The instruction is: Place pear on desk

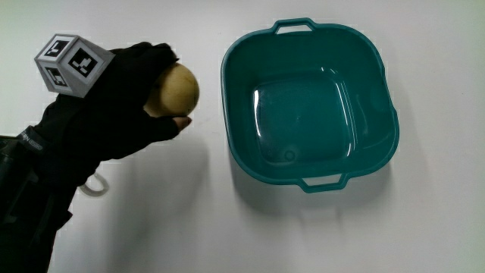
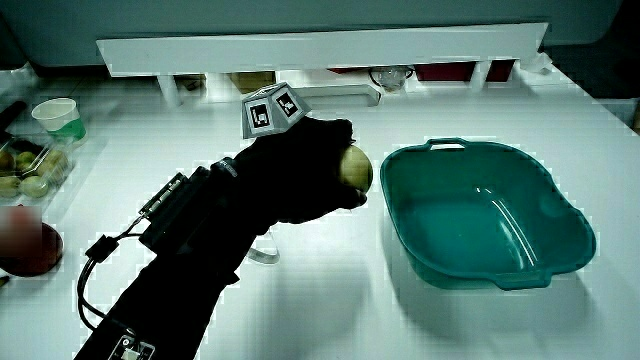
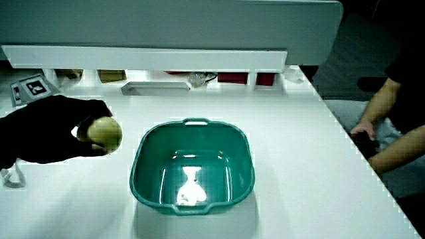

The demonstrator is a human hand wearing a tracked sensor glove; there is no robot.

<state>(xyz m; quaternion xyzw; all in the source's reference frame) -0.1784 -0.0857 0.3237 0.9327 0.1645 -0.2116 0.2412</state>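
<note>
Only a side view shows a cup (image 2: 57, 115); elsewhere hand (image 1: 125, 95) apparently grips pear (image 1: 174, 89).

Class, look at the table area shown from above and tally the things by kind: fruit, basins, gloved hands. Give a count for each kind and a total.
Fruit: 1, the pear, held in the hand
Basins: 1, the teal basin, nothing in it
Gloved hands: 1, the hand, beside the basin
Total: 3

Lab-style recording bench, plain white table (image 2: 330, 300) standing bare, low white partition (image 2: 320, 45) edging it, patterned tracking cube (image 1: 70, 64) riding a cabled glove
</note>
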